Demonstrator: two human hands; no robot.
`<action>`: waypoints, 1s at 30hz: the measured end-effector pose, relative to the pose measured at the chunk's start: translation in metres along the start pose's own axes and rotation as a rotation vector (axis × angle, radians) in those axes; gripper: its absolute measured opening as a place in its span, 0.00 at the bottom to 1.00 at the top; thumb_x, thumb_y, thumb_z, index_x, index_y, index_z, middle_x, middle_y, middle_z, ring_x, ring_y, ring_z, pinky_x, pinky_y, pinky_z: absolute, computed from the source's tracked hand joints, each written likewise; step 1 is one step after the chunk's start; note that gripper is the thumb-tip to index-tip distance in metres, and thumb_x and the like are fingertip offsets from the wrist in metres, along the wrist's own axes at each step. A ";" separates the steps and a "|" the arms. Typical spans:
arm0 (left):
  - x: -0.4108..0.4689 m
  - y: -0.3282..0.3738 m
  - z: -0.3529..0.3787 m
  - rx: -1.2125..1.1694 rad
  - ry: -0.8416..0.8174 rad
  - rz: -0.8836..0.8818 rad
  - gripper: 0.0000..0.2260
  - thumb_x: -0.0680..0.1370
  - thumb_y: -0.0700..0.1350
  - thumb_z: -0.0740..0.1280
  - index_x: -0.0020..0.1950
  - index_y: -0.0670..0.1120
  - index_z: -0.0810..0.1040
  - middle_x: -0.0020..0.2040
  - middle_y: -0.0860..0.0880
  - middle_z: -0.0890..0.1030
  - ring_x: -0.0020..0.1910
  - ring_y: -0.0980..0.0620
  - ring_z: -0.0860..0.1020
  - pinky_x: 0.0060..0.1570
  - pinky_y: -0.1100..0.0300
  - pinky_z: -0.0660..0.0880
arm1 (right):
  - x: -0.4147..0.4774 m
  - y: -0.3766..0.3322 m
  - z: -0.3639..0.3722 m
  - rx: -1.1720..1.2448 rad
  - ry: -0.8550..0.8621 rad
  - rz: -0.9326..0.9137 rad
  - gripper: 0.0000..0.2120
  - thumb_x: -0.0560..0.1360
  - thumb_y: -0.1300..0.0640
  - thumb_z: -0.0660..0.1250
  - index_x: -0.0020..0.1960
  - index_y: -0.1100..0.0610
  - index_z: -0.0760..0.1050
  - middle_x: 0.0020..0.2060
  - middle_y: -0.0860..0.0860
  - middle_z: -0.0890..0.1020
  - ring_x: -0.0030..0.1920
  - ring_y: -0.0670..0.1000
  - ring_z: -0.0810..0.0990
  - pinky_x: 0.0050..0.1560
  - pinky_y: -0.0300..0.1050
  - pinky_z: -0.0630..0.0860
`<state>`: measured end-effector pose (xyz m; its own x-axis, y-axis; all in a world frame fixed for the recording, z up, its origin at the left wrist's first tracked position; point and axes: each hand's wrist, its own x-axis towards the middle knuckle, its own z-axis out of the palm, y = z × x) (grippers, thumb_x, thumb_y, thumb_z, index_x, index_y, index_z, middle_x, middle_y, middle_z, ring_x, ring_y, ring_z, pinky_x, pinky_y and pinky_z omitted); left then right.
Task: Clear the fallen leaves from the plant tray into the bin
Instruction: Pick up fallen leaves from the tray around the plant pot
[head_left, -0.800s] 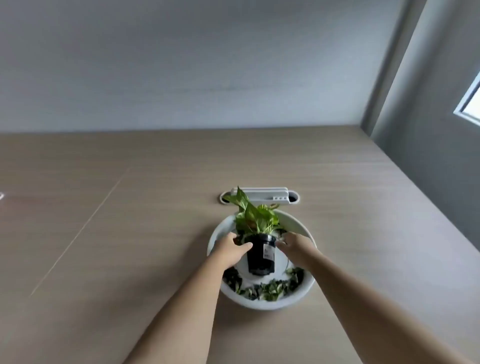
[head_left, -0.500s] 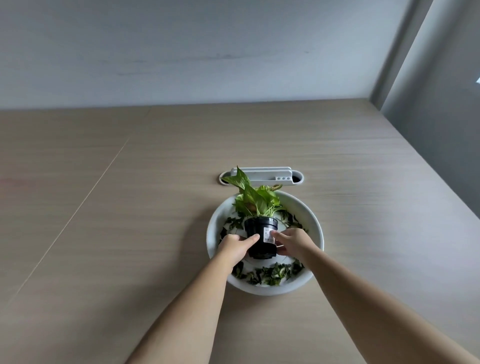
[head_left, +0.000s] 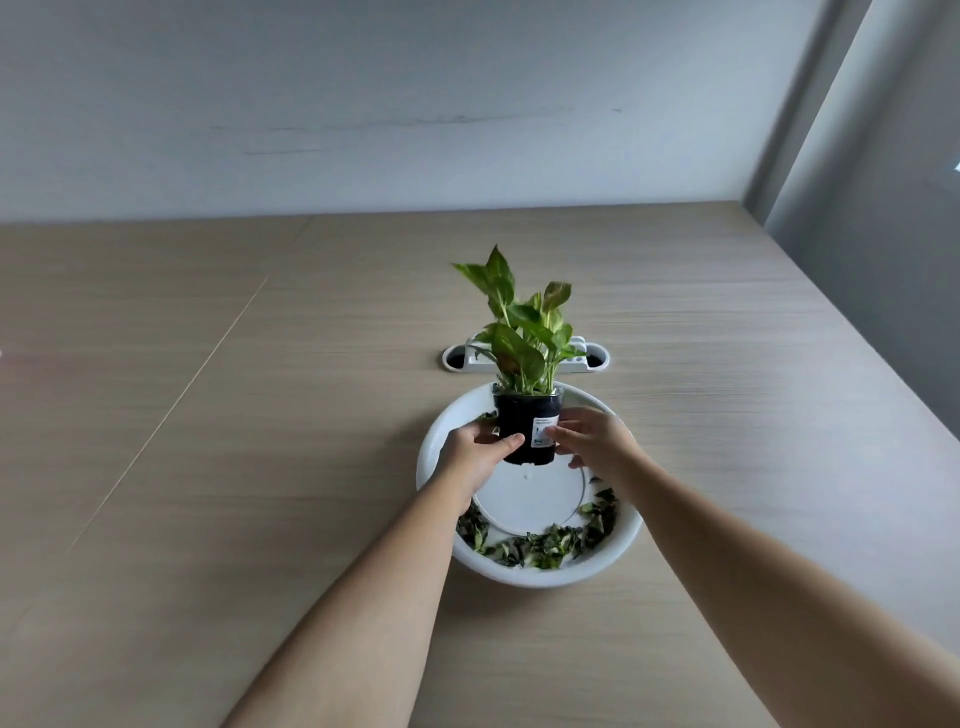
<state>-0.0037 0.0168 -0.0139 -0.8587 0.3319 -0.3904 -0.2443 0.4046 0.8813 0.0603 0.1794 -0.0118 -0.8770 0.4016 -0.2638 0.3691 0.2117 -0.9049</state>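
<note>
A round white plant tray (head_left: 618, 556) sits on the wooden table. Fallen green leaves (head_left: 535, 548) lie in a ring along its near inner edge. A black pot (head_left: 522, 423) with a leafy green plant (head_left: 522, 338) hangs just above the tray's bare centre. My left hand (head_left: 470, 454) grips the pot's left side and my right hand (head_left: 592, 441) grips its right side over a white label. No bin is in view.
A white cable outlet (head_left: 524, 358) is set into the table just behind the tray. The wooden table (head_left: 260, 467) reaches back to a grey wall, and its right edge runs along another wall.
Both hands have lifted the pot up off the middle of the tray, which leaves the tray's white centre exposed. The camera view has tilted down slightly.
</note>
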 end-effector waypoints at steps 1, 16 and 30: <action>0.001 -0.001 0.001 0.003 0.007 0.006 0.20 0.70 0.48 0.74 0.61 0.49 0.78 0.56 0.47 0.83 0.57 0.47 0.79 0.62 0.51 0.73 | 0.001 0.000 0.002 0.036 -0.001 0.001 0.17 0.73 0.62 0.69 0.61 0.64 0.75 0.46 0.56 0.81 0.35 0.47 0.79 0.27 0.32 0.75; -0.010 -0.043 0.023 0.068 0.106 -0.012 0.20 0.72 0.42 0.73 0.63 0.49 0.77 0.58 0.48 0.82 0.59 0.48 0.78 0.53 0.61 0.71 | -0.008 0.049 0.022 0.100 -0.019 0.094 0.27 0.68 0.67 0.73 0.63 0.55 0.69 0.58 0.56 0.76 0.47 0.54 0.82 0.54 0.61 0.80; -0.023 -0.036 0.012 0.538 0.046 0.014 0.09 0.73 0.45 0.70 0.51 0.45 0.78 0.53 0.47 0.82 0.50 0.47 0.80 0.45 0.60 0.74 | -0.024 0.045 0.015 -0.483 0.012 0.069 0.10 0.75 0.62 0.62 0.53 0.57 0.80 0.50 0.53 0.83 0.45 0.53 0.82 0.46 0.44 0.78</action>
<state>0.0303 0.0048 -0.0399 -0.8819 0.3080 -0.3569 0.0227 0.7839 0.6205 0.0932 0.1656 -0.0510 -0.8432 0.4384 -0.3113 0.5290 0.5726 -0.6263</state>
